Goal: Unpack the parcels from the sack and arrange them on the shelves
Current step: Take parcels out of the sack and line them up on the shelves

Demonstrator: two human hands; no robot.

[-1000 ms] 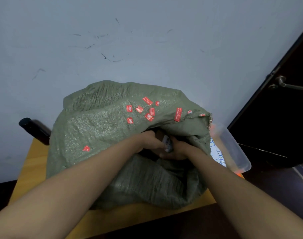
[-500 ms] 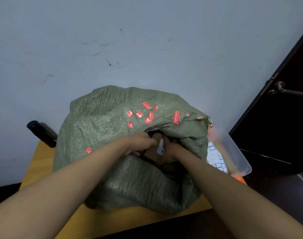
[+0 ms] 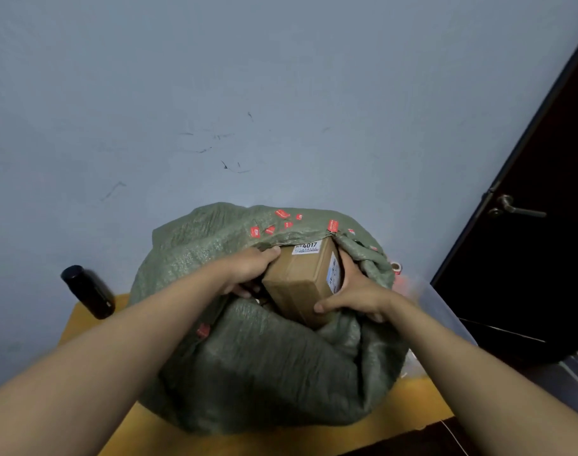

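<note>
Both hands clasp the brown cardboard parcel [image 3: 302, 281] at the sack [image 3: 264, 363] mouth: left hand [image 3: 248, 269] curled round its left edge, right hand [image 3: 355, 291] wrapped round its right, labelled side. Half out of the sack, the parcel's long axis points up and away, toward the sack's far rim; both hands sit equally near.
</note>
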